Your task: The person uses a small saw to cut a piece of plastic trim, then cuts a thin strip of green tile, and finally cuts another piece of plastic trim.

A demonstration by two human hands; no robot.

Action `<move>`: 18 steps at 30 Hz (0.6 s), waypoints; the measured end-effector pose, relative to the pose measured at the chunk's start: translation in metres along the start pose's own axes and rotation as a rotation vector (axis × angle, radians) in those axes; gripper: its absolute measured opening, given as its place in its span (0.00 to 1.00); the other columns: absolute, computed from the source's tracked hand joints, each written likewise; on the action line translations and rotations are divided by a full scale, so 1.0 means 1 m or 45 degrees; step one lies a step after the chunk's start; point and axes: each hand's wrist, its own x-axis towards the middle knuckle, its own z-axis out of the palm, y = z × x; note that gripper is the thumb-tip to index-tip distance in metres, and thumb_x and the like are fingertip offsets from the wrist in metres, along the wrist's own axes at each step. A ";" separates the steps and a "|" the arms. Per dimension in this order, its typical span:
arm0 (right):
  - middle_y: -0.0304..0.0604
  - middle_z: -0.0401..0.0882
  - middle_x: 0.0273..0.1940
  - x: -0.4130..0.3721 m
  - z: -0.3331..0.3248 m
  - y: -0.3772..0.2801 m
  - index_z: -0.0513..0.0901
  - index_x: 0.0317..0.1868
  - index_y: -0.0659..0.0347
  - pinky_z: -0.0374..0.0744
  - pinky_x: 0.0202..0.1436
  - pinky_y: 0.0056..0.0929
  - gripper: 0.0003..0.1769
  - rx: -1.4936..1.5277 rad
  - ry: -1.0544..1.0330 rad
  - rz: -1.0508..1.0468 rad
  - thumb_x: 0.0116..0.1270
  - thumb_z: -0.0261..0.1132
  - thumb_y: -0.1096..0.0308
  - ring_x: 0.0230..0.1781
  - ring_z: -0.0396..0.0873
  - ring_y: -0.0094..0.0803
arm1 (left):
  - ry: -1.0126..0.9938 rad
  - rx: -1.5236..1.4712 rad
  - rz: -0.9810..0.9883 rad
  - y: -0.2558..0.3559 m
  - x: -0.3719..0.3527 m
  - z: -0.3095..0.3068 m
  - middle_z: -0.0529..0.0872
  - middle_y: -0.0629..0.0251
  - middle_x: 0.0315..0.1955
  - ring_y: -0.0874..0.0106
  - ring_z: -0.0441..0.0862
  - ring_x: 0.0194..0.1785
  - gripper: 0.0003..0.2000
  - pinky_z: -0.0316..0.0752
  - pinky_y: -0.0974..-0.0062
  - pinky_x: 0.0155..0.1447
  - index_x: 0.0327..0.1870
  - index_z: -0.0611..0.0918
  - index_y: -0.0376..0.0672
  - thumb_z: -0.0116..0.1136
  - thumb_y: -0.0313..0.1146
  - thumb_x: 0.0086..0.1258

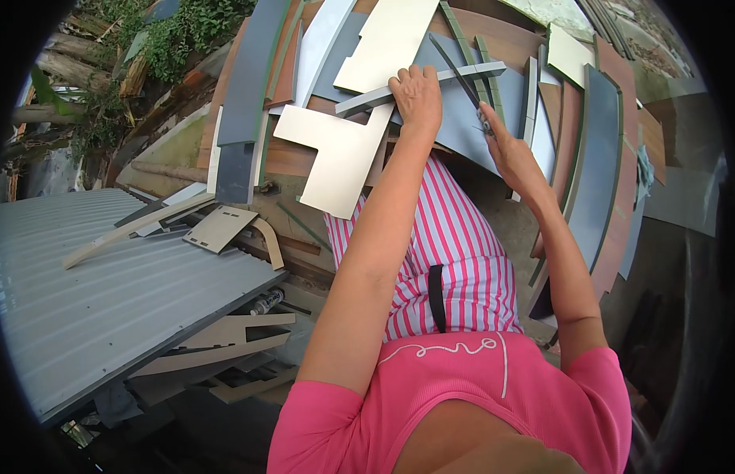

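My left hand [415,95] is curled over a long grey strip [367,99] that lies across a heap of cut board pieces. A little lower and to the right, my right hand [509,154] rests on a blue-grey panel [462,130]. Its fingertips pinch the near end of a thin dark strip [454,67] that runs diagonally up over the panel. A beige stepped board [336,154] lies just left of my left hand. Below my arms hangs pink-and-white striped cloth [462,253].
A corrugated grey metal sheet [107,276] fills the left side, with curved and notched wooden offcuts [221,227] on it. Tall grey and brown boards [600,158] lean at the right. More offcuts [241,340] lie below the sheet's edge. Plants [178,35] grow at the upper left.
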 end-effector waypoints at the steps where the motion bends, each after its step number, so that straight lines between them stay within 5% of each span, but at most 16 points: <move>1: 0.65 0.82 0.33 0.014 0.002 -0.002 0.54 0.75 0.49 0.75 0.41 0.56 0.32 0.002 0.010 -0.029 0.72 0.52 0.69 0.34 0.81 0.62 | -0.001 0.006 -0.006 0.000 0.000 0.000 0.81 0.59 0.38 0.60 0.77 0.47 0.12 0.65 0.60 0.51 0.39 0.80 0.44 0.68 0.34 0.57; 8: 0.68 0.80 0.32 0.070 0.029 -0.002 0.52 0.75 0.44 0.72 0.41 0.59 0.32 -0.044 0.141 -0.113 0.73 0.51 0.69 0.34 0.79 0.64 | -0.016 0.048 -0.029 0.001 0.000 -0.004 0.82 0.59 0.38 0.60 0.77 0.48 0.12 0.65 0.60 0.51 0.39 0.80 0.44 0.68 0.35 0.57; 15: 0.64 0.81 0.32 -0.007 0.012 -0.001 0.55 0.74 0.49 0.75 0.40 0.56 0.31 -0.091 0.023 0.012 0.72 0.52 0.69 0.34 0.81 0.62 | -0.009 0.033 -0.034 0.002 0.000 -0.004 0.82 0.59 0.38 0.60 0.77 0.47 0.12 0.65 0.60 0.51 0.39 0.80 0.44 0.68 0.34 0.57; 18: 0.64 0.81 0.31 -0.035 0.010 0.000 0.53 0.75 0.49 0.75 0.38 0.55 0.33 -0.031 0.008 0.026 0.72 0.52 0.70 0.34 0.81 0.61 | -0.055 0.002 -0.022 0.001 -0.002 -0.006 0.81 0.60 0.38 0.64 0.75 0.47 0.05 0.64 0.63 0.53 0.39 0.80 0.44 0.54 0.26 0.64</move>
